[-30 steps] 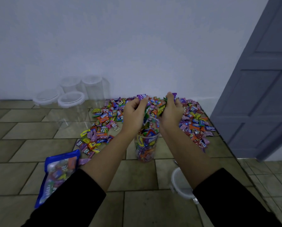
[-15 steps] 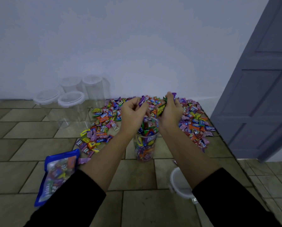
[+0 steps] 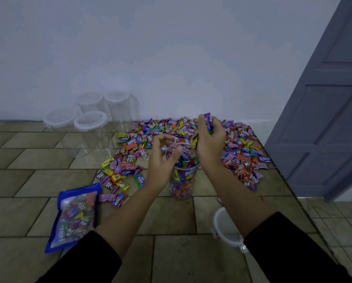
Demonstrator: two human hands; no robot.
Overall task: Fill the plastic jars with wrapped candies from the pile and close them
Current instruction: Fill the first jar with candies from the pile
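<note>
A clear plastic jar (image 3: 183, 181) stands on the tiled surface in front of me, heaped with wrapped candies to its rim. Behind it spreads the big pile of candies (image 3: 238, 148). My left hand (image 3: 163, 160) hovers over the jar's left side, its fingers loosely curled and holding nothing I can see. My right hand (image 3: 211, 139) is raised just above and right of the jar's mouth and grips a bunch of candies, a purple one sticking out at the top. The jar's white lid (image 3: 225, 228) lies on the surface under my right forearm.
Several empty lidded clear jars (image 3: 91, 127) stand at the back left by the wall. A blue candy bag (image 3: 75, 215) lies at the near left. The surface's right edge runs along a grey door (image 3: 324, 119).
My left hand has let its candies fall into the jar and its fingers have spread. My right hand has lifted a little, still gripping candies. The jar looks fuller.
</note>
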